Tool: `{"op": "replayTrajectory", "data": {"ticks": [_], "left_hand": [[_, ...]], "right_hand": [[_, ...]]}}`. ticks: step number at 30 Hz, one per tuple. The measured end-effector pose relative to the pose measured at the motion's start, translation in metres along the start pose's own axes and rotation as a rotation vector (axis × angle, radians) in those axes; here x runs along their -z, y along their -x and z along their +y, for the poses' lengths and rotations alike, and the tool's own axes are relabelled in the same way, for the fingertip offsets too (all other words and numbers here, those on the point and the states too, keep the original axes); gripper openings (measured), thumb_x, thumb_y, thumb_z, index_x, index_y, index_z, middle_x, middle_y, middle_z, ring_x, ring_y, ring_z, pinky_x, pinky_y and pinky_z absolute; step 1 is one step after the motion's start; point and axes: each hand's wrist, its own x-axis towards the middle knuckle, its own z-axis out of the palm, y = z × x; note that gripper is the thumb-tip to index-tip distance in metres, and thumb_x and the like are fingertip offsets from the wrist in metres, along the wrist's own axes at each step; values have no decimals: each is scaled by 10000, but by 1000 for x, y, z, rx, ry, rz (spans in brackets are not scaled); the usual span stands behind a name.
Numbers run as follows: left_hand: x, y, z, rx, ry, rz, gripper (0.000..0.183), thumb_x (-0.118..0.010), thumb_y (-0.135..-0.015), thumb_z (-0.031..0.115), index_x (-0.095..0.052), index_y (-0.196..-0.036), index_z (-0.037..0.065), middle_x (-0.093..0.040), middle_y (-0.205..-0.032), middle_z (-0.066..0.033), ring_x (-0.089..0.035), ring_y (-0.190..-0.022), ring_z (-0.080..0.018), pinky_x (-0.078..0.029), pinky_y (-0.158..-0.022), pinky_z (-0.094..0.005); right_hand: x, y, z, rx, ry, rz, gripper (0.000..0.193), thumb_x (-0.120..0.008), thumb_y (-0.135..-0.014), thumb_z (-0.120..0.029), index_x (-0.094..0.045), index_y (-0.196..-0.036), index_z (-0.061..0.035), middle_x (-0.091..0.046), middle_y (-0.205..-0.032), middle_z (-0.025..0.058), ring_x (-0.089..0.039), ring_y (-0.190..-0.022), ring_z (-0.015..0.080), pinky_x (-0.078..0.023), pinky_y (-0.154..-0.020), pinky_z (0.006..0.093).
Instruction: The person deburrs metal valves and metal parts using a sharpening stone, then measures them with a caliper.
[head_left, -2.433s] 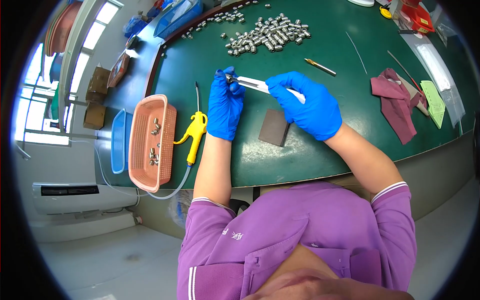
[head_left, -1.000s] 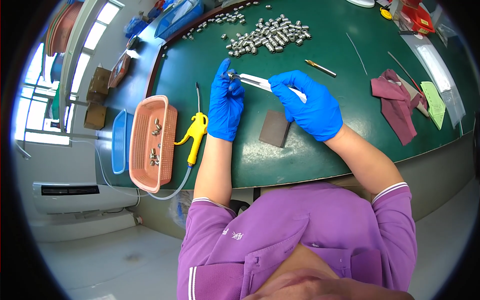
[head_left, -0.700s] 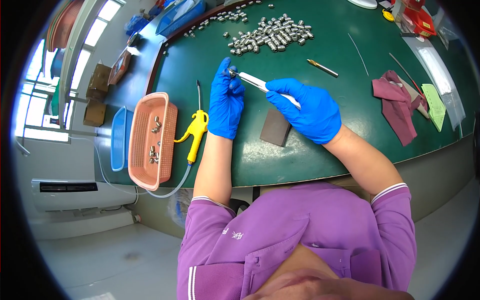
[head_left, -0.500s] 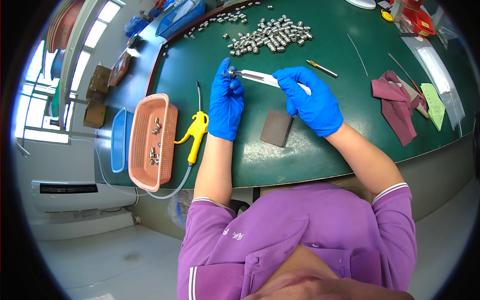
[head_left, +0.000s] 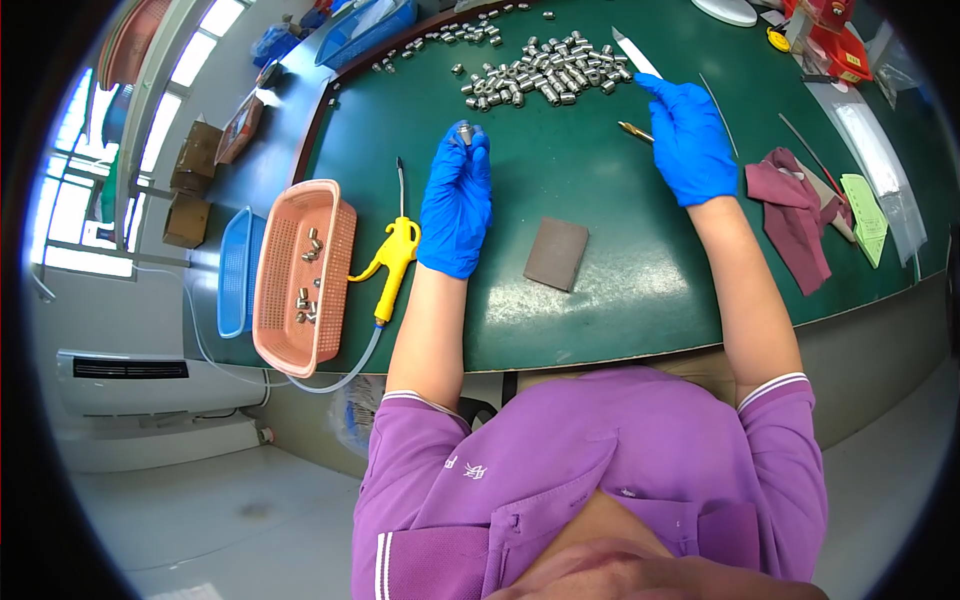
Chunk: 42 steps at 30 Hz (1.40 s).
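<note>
My left hand [head_left: 457, 205], in a blue glove, is closed and pinches a small metal cylindrical fitting [head_left: 465, 133] upright at its fingertips. Farther out on the right, my gloved right hand [head_left: 693, 145] reaches over the green table, palm down. Its fingers close on the near end of a slim white-handled blade tool [head_left: 637, 53] that points away from me, just right of the pile of metal fittings [head_left: 550, 72]. Below those fingers lies a gold-tipped drill bit [head_left: 635, 131], its shank partly hidden by the hand.
A brown block [head_left: 556, 255] lies between my arms. Left are a yellow air gun [head_left: 393, 270] with a hose, a pink basket [head_left: 345, 270] holding several fittings, and a blue tray [head_left: 232, 290]. Right are a maroon cloth [head_left: 790, 220], a thin rod [head_left: 718, 112] and green paper [head_left: 864, 220].
My right hand has swung away from the left hand, far and to the right, taking the white-handled tool off the fitting. The left hand stays nearly in place, still holding the fitting.
</note>
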Motion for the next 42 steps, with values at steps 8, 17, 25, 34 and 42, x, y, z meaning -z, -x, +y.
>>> {"op": "replayTrajectory", "data": {"ticks": [8,17,25,34,42], "left_hand": [[4,-1,-5,96,-34,-307,348,-505,-901,173,-444,-1232,82,-535,-946,-70,-525,-750,-118,-493,-650,-207],[6,-2,-10,175,49,-319,327,-510,-897,155,-454,-1205,60,-531,-968,-96,-526,-760,-121,-489,-663,-216],[6,2,-5,82,56,-236,339,-534,-870,78,-459,-1199,46,-526,-1115,-131,-567,-934,-166,-506,-819,-240],[3,7,-8,32,-136,-168,320,-551,-858,64,-486,-1170,48,-537,-1118,-90,-568,-960,-157,-491,-850,-225],[-3,10,-23,-25,-461,-293,282,-598,-815,41,-533,-1089,30,-589,-1001,-98,-586,-890,-161,-487,-762,-249]], "right_hand": [[5,4,38,-181,435,-283,286,-454,-820,-98,-605,-1057,-151,-545,-854,176,-548,-802,336,-459,-721,419],[8,3,5,63,233,-131,270,-574,-782,-260,-627,-1008,-122,-572,-947,134,-542,-903,320,-442,-806,402],[21,28,-69,268,-226,-792,647,-655,-648,-544,-579,-1070,-60,-529,-1038,158,-520,-944,326,-426,-836,398],[16,35,-78,201,-165,-778,650,-677,-667,-382,-469,-1198,-71,-502,-1083,173,-493,-979,346,-402,-871,415],[10,17,-62,58,-381,-175,650,-731,-663,-297,-458,-1204,-62,-515,-1099,157,-505,-1006,318,-397,-885,380]]}}
